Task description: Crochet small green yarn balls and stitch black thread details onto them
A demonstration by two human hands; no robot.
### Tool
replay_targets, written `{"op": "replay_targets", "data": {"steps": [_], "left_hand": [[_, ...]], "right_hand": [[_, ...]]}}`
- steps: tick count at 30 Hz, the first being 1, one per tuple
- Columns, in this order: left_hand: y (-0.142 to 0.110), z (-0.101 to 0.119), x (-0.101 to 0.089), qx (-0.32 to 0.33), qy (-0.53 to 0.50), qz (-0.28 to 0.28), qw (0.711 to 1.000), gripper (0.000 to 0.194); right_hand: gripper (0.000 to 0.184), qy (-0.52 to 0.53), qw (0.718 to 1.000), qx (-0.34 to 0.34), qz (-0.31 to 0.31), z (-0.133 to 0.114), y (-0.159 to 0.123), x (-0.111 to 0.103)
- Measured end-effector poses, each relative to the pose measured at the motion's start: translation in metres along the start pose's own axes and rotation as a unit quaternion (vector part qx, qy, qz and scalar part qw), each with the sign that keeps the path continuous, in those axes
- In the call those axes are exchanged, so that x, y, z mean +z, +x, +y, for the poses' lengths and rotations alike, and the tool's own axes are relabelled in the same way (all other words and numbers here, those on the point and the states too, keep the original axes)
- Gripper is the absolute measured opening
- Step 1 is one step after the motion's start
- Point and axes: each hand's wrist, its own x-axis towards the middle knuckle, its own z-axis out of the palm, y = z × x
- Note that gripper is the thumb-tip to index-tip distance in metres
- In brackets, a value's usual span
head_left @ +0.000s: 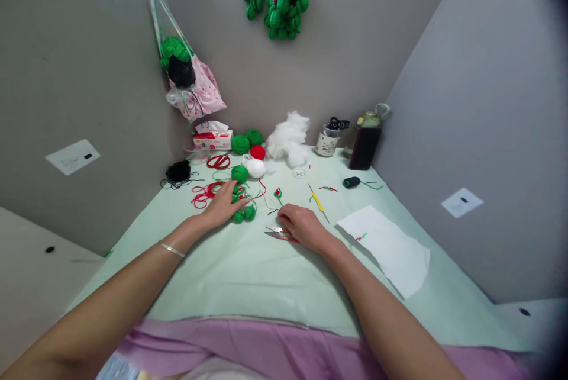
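My left hand (223,205) lies open, thumb and fingers apart, against a bunch of green crocheted balls (244,213) with red bits. Just past its fingertips sits a green yarn ball (239,174). My right hand (303,225) is closed, with fingers curled down to the tabletop; what they pinch is hidden. Partly under this hand are scissors (276,230), blades pointing left and a red-orange handle half covered. A small red and green crocheted piece (278,193) with a green stem lies just beyond the right fingers. To their right rests a yellow-handled crochet hook (317,201).
White stuffing (290,137), green yarn balls (253,137), a tissue box (213,138) and red-handled scissors (218,161) stand along the back. At right are a cup (327,142), a dark phone (365,148), black thread (351,182) and white paper (390,250).
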Motion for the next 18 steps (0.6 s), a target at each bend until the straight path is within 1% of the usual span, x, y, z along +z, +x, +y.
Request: {"op": "replay_targets", "data": {"steps": [2, 4, 6, 8, 9, 10, 12, 13, 15, 18], "left_hand": [[0.006, 0.019, 0.003, 0.001, -0.049, -0.007, 0.999, 0.074], [0.009, 0.038, -0.001, -0.002, -0.099, -0.003, 0.995, 0.069], [0.006, 0.057, -0.009, -0.006, -0.155, 0.010, 0.988, 0.060], [-0.001, 0.075, -0.013, -0.008, -0.228, 0.000, 0.974, 0.049], [-0.006, 0.083, -0.014, -0.005, -0.269, -0.027, 0.963, 0.046], [-0.011, 0.091, -0.013, -0.002, -0.309, -0.068, 0.949, 0.042], [-0.020, 0.103, -0.008, -0.003, -0.378, -0.149, 0.914, 0.038], [-0.024, 0.107, -0.006, -0.008, -0.407, -0.175, 0.896, 0.039], [-0.030, 0.109, -0.002, -0.026, -0.461, -0.205, 0.863, 0.043], [-0.034, 0.102, -0.003, -0.060, -0.524, -0.237, 0.816, 0.051]], "right_hand": [[0.016, 0.013, 1.000, 0.001, 0.014, 0.000, 0.000, -0.003], [0.015, 0.024, 0.999, 0.013, 0.045, -0.001, 0.000, -0.011], [0.017, 0.028, 0.995, 0.033, 0.093, -0.005, 0.001, -0.022], [0.020, 0.025, 0.990, 0.042, 0.132, -0.012, 0.002, -0.033], [0.020, 0.023, 0.989, 0.037, 0.140, -0.017, 0.002, -0.036], [0.019, 0.020, 0.989, 0.028, 0.141, -0.023, 0.003, -0.039], [0.015, 0.013, 0.991, 0.005, 0.131, -0.035, 0.004, -0.041], [0.015, 0.007, 0.992, -0.005, 0.123, -0.040, 0.004, -0.041], [0.016, -0.002, 0.995, -0.021, 0.102, -0.048, 0.005, -0.042], [0.015, 0.003, 0.997, -0.049, 0.056, -0.054, 0.006, -0.046]]}}
